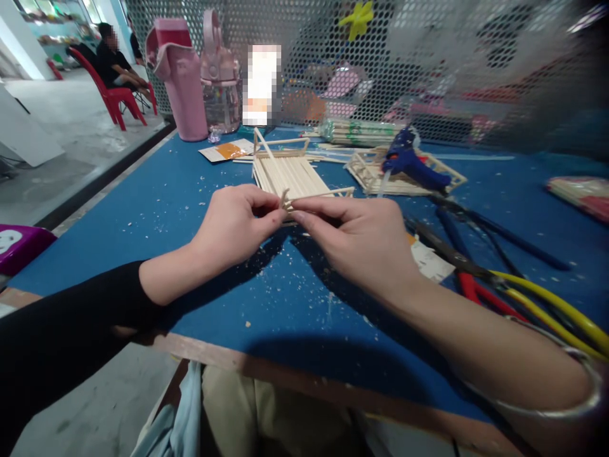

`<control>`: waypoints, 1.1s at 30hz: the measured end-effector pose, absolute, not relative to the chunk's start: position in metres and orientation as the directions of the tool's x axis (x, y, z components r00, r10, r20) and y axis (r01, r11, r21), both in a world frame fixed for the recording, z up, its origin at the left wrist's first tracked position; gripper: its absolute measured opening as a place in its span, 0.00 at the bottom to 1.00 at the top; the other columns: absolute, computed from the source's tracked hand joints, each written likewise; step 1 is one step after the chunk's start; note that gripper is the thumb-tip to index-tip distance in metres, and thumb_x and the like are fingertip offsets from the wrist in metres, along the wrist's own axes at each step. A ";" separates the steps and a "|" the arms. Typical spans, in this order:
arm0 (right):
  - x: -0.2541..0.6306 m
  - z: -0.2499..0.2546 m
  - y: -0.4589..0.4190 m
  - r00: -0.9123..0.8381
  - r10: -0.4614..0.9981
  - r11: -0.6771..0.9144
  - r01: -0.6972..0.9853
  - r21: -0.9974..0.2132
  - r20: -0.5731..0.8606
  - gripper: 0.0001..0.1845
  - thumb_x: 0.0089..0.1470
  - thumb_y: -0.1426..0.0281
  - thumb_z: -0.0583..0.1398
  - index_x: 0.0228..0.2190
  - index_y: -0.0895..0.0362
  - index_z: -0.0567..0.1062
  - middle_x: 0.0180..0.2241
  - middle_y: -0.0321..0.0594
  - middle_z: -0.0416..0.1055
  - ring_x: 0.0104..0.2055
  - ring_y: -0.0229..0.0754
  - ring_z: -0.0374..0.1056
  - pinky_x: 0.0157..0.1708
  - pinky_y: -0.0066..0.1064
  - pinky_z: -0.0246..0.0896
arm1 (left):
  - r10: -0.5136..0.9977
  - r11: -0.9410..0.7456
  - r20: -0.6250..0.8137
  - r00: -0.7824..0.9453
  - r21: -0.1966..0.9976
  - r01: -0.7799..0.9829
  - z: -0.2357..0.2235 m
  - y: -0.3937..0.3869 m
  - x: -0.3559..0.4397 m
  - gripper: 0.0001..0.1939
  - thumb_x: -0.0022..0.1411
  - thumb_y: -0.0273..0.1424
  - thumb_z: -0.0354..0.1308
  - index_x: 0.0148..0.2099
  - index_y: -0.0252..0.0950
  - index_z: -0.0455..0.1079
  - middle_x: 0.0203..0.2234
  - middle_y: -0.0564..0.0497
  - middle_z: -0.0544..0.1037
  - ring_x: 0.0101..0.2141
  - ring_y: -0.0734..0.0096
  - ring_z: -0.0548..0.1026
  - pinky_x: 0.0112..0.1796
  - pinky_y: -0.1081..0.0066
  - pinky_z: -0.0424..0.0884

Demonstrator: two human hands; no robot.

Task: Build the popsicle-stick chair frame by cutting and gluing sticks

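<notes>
Clamped in the fingers of the left hand [233, 222] and the right hand [368, 235], at the near-left corner: a pale rectangular wooden-stick frame [292, 174] with a floor of parallel sticks and low rails. Thumb and forefinger drawn together on each side, with a short stub of stick poking up at the tips; cannot tell the exact stick under each fingertip. Spread out directly beyond the fingers, on a blue table [228, 279] flecked with pale crumbs: the rest of the frame, including a long stick slanting at the far left.

Farther beyond the fingers and to the right, a second pale stick frame [364, 170], with a dark-blue glue gun [412, 168] resting on top. Behind both frames, a clear green-printed packet of round sticks [361, 133]. Right of the fingers, near the right forearm, pliers with yellow handles [547, 301] among other red-handled and blue-handled tools.

Beyond the fingers and to the left, a white-and-orange paper card [228, 151]; past that, a tall pink container [188, 95], a clear bottle with a pink lid and loop handle [221, 89], and a bright upright rectangle, blurred out. Well left of the fingers, a glossy purple box [26, 246]. Far behind, a grey perforated metal screen [304, 38] and, to the left, a person [114, 63] seated on a red plastic chair [117, 98].
</notes>
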State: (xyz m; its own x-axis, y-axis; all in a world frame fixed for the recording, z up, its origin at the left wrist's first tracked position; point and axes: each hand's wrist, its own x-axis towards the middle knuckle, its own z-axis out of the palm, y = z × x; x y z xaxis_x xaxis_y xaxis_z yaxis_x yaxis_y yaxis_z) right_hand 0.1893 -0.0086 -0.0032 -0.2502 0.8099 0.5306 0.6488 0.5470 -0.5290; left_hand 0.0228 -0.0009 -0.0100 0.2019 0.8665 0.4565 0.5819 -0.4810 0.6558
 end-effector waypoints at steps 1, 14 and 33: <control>0.188 -0.005 -0.008 -0.244 0.805 0.554 0.637 -0.536 0.541 0.10 0.52 0.72 0.60 0.34 0.52 0.81 0.36 0.35 0.80 0.37 0.44 0.76 0.38 0.34 0.70 | 0.866 -0.483 0.458 0.202 0.655 0.581 -0.010 -0.001 0.023 0.07 0.56 0.27 0.59 0.34 0.35 0.79 0.27 0.50 0.81 0.28 0.71 0.75 0.30 0.71 0.66; 0.189 -0.005 0.000 -0.240 0.830 0.535 0.598 -0.597 0.503 0.09 0.50 0.74 0.62 0.31 0.53 0.82 0.32 0.35 0.80 0.35 0.42 0.76 0.38 0.34 0.70 | 0.849 -0.503 0.488 0.202 0.629 0.593 -0.012 0.000 0.022 0.06 0.55 0.27 0.59 0.32 0.35 0.78 0.26 0.51 0.81 0.27 0.71 0.74 0.30 0.71 0.67; 0.175 -0.005 -0.004 -0.027 0.994 0.110 0.254 -0.961 0.107 0.04 0.50 0.72 0.63 0.27 0.60 0.78 0.13 0.27 0.63 0.13 0.26 0.55 0.12 0.20 0.50 | 0.862 -0.480 0.471 0.189 0.635 0.606 -0.013 0.000 0.024 0.06 0.56 0.29 0.60 0.33 0.35 0.78 0.28 0.49 0.81 0.29 0.70 0.75 0.33 0.70 0.68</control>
